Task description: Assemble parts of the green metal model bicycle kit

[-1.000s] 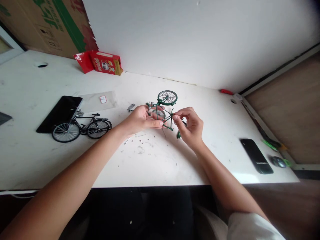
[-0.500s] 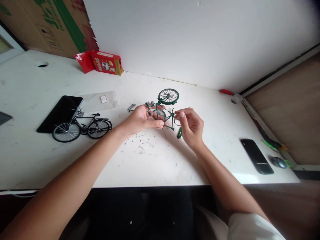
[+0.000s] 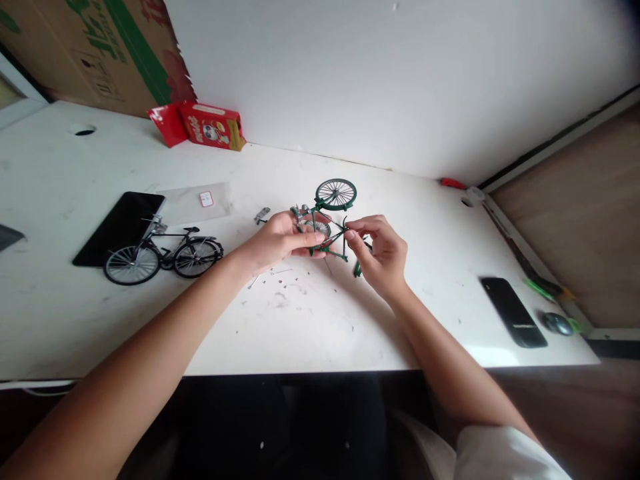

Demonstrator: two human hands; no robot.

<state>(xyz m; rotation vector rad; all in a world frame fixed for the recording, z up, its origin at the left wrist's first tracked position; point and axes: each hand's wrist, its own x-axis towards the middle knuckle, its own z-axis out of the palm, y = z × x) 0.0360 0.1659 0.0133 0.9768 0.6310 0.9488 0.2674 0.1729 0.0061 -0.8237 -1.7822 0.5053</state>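
My left hand (image 3: 273, 243) holds a green model bicycle (image 3: 316, 225) tilted on its side, thumb pressed over the frame. Its front wheel (image 3: 336, 194) sits at the far end, beyond my fingers. A second spoked wheel (image 3: 321, 229) shows behind the frame, partly covered by my hand. Thumb and forefinger of my right hand (image 3: 379, 250) pinch together against the saddle end of the frame; whatever lies between them is too small to make out. Under that hand a small green part (image 3: 357, 269) lies on the table, partly hidden.
On the left, a black model bicycle (image 3: 165, 253) stands by a dark tablet (image 3: 117, 230) and a clear bag (image 3: 193, 202). Tiny screws (image 3: 281, 282) and thin pins lie before my hands. A red box (image 3: 213, 125) is behind; a black phone (image 3: 514, 312) lies right.
My right fingertips have moved slightly left and now meet the green frame. My left thumb has shifted a little along the frame.
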